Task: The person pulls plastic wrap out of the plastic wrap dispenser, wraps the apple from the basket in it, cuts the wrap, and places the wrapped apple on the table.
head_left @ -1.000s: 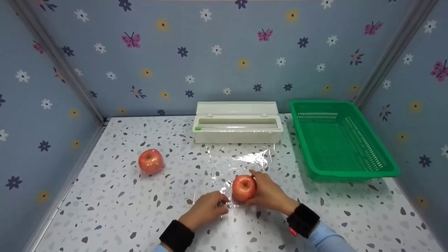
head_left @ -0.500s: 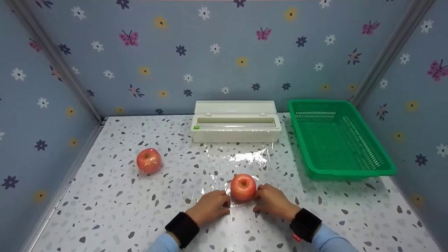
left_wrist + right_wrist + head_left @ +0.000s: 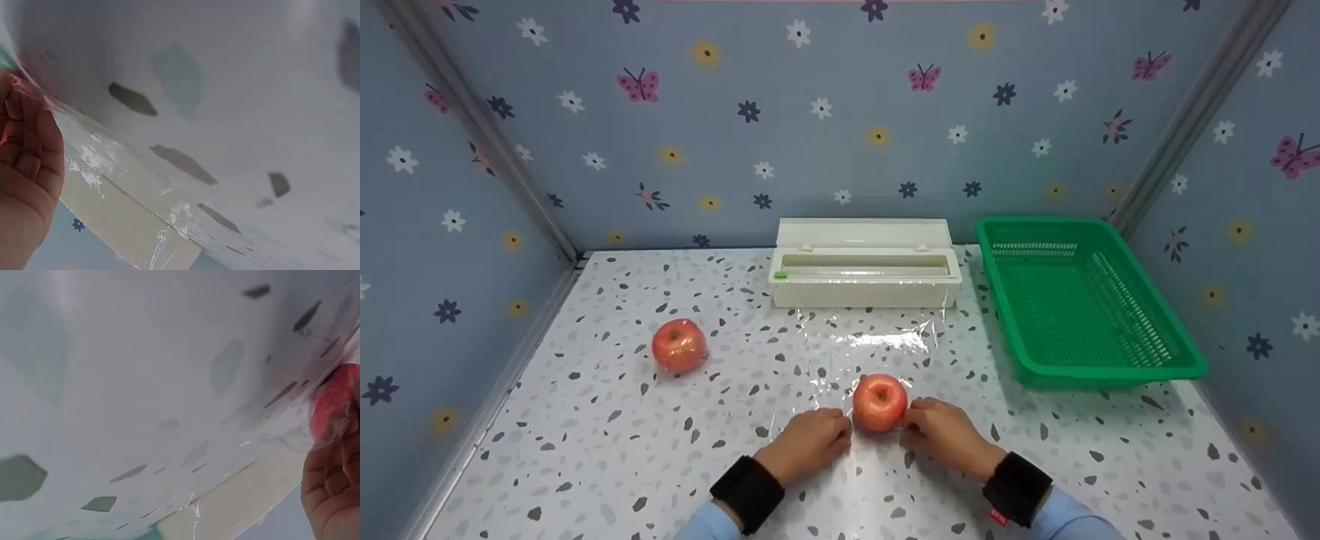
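Observation:
A red apple (image 3: 880, 403) sits stem up on clear cling film (image 3: 889, 341) that stretches over the table from a white dispenser (image 3: 866, 292). Just left of the apple, my left hand (image 3: 812, 445) pinches the film's near edge; the left wrist view shows the bunched film (image 3: 34, 90) at its curled fingers. At the apple's right side, my right hand (image 3: 949, 438) also pinches film, with the apple (image 3: 332, 402) behind the film in the right wrist view. Both hands' fingertips are partly hidden.
A second apple (image 3: 679, 346), wrapped in film, stands on the speckled table at left. The dispenser's lid (image 3: 864, 232) is raised against the back wall. At right stands a green basket (image 3: 1012, 330). Patterned walls enclose the back and sides.
My right hand has left its grip around the apple's right side and come down nearer to me, onto the film edge. The left hand's fingers have curled tighter. The apple stays put.

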A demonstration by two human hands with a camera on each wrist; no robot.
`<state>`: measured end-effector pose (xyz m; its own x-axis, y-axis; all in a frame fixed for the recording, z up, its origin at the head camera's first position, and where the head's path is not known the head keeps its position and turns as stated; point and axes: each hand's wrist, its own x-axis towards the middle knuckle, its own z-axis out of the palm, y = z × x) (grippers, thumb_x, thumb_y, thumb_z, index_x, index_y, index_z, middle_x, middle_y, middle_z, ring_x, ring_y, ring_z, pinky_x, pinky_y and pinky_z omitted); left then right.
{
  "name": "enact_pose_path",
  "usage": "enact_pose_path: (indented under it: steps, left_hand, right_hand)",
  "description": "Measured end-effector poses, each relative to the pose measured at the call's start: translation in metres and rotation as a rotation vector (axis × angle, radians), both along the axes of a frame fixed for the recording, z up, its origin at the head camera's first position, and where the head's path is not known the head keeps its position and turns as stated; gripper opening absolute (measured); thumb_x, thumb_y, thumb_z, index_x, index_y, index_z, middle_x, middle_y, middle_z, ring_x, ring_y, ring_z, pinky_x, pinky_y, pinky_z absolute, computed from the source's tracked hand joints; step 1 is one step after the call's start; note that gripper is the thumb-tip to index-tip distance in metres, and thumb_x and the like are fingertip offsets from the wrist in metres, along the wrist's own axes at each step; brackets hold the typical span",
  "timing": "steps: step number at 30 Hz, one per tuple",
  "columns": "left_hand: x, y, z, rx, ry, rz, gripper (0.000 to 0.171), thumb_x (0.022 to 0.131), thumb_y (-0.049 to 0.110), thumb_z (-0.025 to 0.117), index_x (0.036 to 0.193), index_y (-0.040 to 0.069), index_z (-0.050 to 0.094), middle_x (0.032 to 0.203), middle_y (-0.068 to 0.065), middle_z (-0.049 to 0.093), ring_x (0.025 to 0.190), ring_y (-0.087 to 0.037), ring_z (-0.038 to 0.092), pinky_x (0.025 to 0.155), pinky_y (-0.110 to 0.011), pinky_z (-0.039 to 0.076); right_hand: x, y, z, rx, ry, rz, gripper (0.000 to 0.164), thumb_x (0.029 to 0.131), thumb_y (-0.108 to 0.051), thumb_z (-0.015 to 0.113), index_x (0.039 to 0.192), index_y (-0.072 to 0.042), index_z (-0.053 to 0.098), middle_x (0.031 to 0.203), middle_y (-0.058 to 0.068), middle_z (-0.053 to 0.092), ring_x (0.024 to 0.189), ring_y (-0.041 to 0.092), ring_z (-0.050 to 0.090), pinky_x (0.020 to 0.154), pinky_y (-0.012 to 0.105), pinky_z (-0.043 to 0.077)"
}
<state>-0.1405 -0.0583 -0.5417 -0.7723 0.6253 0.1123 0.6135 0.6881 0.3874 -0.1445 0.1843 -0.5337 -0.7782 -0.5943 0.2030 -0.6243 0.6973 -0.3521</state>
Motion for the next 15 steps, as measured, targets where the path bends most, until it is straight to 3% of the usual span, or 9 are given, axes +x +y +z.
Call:
enact_pose_path:
  steps: [6, 9, 12, 15]
  left_hand:
    - [0.000, -0.001, 0.005, 0.049, 0.098, 0.014, 0.007, 0.082, 0.019, 0.064, 0.077, 0.016, 0.060, 0.075, 0.006, 0.055, 0.070, -0.009, 0.051, 0.062, -0.020, 0.044]
    - [0.000, 0.002, 0.007, 0.085, 0.256, -0.003, 0.009, 0.079, 0.019, 0.067, 0.082, 0.013, 0.062, 0.083, 0.003, 0.056, 0.076, -0.011, 0.053, 0.065, -0.022, 0.047]
    - [-0.002, 0.009, 0.009, 0.116, 0.445, -0.024, 0.021, 0.074, 0.021, 0.072, 0.090, 0.011, 0.062, 0.097, -0.003, 0.059, 0.090, -0.015, 0.056, 0.076, -0.026, 0.050]
    - [-0.003, 0.019, 0.011, 0.083, 0.529, -0.042, 0.039, 0.071, 0.027, 0.074, 0.104, 0.011, 0.060, 0.116, -0.008, 0.056, 0.107, -0.020, 0.054, 0.091, -0.031, 0.048]
  right_hand:
    - [0.000, 0.000, 0.003, -0.020, -0.002, -0.035, 0.008, 0.075, -0.015, 0.072, 0.082, -0.013, 0.069, 0.077, -0.005, 0.063, 0.073, 0.011, 0.054, 0.063, 0.025, 0.046]
    - [0.000, -0.001, 0.003, -0.021, -0.017, -0.040, 0.007, 0.076, -0.015, 0.071, 0.082, -0.013, 0.068, 0.078, -0.004, 0.063, 0.072, 0.011, 0.054, 0.063, 0.025, 0.046]
    - [0.000, -0.002, 0.004, -0.026, -0.034, -0.038, 0.008, 0.076, -0.015, 0.071, 0.083, -0.014, 0.068, 0.079, -0.005, 0.063, 0.073, 0.011, 0.055, 0.064, 0.025, 0.047]
    - [0.000, -0.002, 0.004, -0.027, -0.040, -0.036, 0.010, 0.077, -0.016, 0.071, 0.087, -0.014, 0.069, 0.080, -0.005, 0.064, 0.074, 0.010, 0.056, 0.066, 0.025, 0.048]
